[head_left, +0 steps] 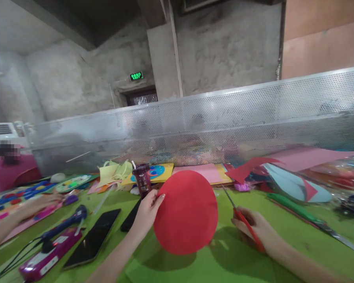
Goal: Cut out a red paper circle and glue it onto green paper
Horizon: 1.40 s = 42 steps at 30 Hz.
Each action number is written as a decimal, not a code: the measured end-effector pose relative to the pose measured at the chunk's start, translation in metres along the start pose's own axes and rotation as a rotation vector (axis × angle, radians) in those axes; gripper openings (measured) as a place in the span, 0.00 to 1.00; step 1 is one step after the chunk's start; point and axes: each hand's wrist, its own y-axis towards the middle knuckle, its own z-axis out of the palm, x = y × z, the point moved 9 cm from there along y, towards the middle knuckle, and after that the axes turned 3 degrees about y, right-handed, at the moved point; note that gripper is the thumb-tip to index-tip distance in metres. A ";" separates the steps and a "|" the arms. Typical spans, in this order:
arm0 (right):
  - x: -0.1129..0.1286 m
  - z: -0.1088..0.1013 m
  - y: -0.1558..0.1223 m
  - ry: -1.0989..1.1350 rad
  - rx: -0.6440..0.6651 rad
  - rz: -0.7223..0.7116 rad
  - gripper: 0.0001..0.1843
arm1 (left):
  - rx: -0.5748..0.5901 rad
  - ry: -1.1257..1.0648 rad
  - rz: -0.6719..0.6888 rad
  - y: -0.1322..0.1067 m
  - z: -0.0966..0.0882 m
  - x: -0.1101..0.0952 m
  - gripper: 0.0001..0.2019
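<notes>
My left hand [147,210] pinches the left edge of a red paper disc [186,212] and holds it upright above the green table cover [283,236]. My right hand [255,230] rests on the table to the right of the disc, closed around the red handles of a pair of scissors [242,218]. The scissors' blades point up and to the left, towards the disc's right edge, without touching it.
A dark drink bottle [142,179] stands behind my left hand. Two black phones [94,239] and a pink-purple glue gun [51,251] lie at left. Another person's arm [14,220] reaches in at far left. Coloured paper scraps [286,184] line a perforated metal partition [224,118].
</notes>
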 end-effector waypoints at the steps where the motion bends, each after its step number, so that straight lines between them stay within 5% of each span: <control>1: 0.000 0.001 0.000 0.014 0.011 0.006 0.13 | 0.011 -0.003 -0.006 -0.001 0.002 -0.001 0.11; 19: -0.001 0.010 -0.008 -0.002 0.130 0.076 0.12 | 0.119 -0.055 -0.061 -0.017 0.031 -0.007 0.13; 42: -0.014 0.008 -0.012 0.062 0.112 0.183 0.13 | 0.181 -0.045 -0.133 -0.025 0.036 -0.004 0.12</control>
